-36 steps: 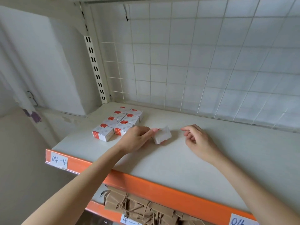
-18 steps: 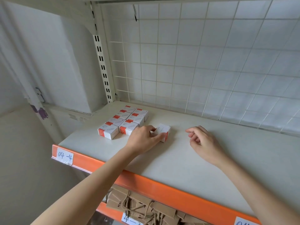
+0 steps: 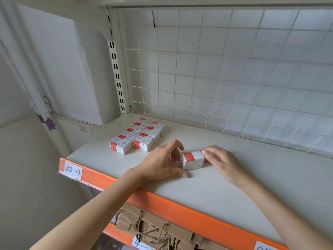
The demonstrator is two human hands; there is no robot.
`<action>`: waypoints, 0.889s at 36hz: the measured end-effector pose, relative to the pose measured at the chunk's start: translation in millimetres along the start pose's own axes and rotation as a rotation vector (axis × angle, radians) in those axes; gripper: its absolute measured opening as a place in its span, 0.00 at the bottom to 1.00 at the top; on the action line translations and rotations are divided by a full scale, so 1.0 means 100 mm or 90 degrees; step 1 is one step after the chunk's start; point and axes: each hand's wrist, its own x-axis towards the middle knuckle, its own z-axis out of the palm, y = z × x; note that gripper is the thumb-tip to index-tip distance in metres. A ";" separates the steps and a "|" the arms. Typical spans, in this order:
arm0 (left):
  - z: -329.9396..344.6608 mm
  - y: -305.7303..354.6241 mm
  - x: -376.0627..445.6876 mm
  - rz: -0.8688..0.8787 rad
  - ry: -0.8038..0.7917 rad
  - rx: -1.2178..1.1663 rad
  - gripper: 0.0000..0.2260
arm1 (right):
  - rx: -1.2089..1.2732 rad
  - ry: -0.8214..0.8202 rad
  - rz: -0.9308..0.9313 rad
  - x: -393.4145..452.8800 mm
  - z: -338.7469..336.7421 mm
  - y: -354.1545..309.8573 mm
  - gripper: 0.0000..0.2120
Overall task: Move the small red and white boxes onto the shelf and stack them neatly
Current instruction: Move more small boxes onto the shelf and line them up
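Boxes (image 3: 137, 135), small, red and white, sit in a tidy block at the back left of the shelf (image 3: 225, 179), two columns side by side, touching one another, tops up with the red patch toward the left. I count about seven from my feed; the far ones are too small to be sure.

One more box (image 3: 192, 160) stands apart from that block, nearer the front edge and to its right, resting on the shelf with a red label on its upper left face. My left hand (image 3: 162, 164) lies on the shelf just left of it, fingers curled toward the box's left side and the thumb stretched along the shelf under its front corner. My right hand (image 3: 222, 161) comes in from the other side, fingertips touching the box's right end, fingers only loosely bent. I see the box framed between both hands; I cannot tell whether either truly grips it.

Along the shelf's front runs an orange beam (image 3: 162, 199) with a handwritten label (image 3: 73, 171) reading 04-4. Behind stands a white wire grid (image 3: 225, 78). Below, brown paper bags (image 3: 153, 230) with twisted handles lie on a lower level.
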 end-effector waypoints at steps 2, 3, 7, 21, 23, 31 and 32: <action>-0.04 -0.02 -0.02 0.023 0.012 0.015 0.18 | 0.009 -0.054 0.009 -0.01 0.02 -0.08 0.07; -0.05 -0.03 -0.03 0.030 0.014 0.022 0.14 | -0.006 -0.070 0.008 -0.01 0.04 -0.11 0.09; -0.12 -0.08 -0.12 0.038 0.016 0.044 0.12 | 0.008 -0.104 0.011 0.04 0.08 -0.18 0.09; -0.92 -0.53 -0.44 -0.018 0.194 0.138 0.08 | -0.138 -0.124 -0.046 0.36 0.51 -0.69 0.19; -1.06 -0.62 -0.51 -0.039 0.223 0.157 0.06 | -0.157 -0.112 -0.079 0.41 0.61 -0.78 0.19; -1.38 -0.98 -0.69 -0.085 0.190 0.193 0.07 | -0.268 -0.126 -0.099 0.58 0.94 -1.10 0.18; -1.40 -1.01 -0.69 -0.087 0.182 0.195 0.06 | -0.288 -0.125 -0.093 0.60 0.98 -1.13 0.19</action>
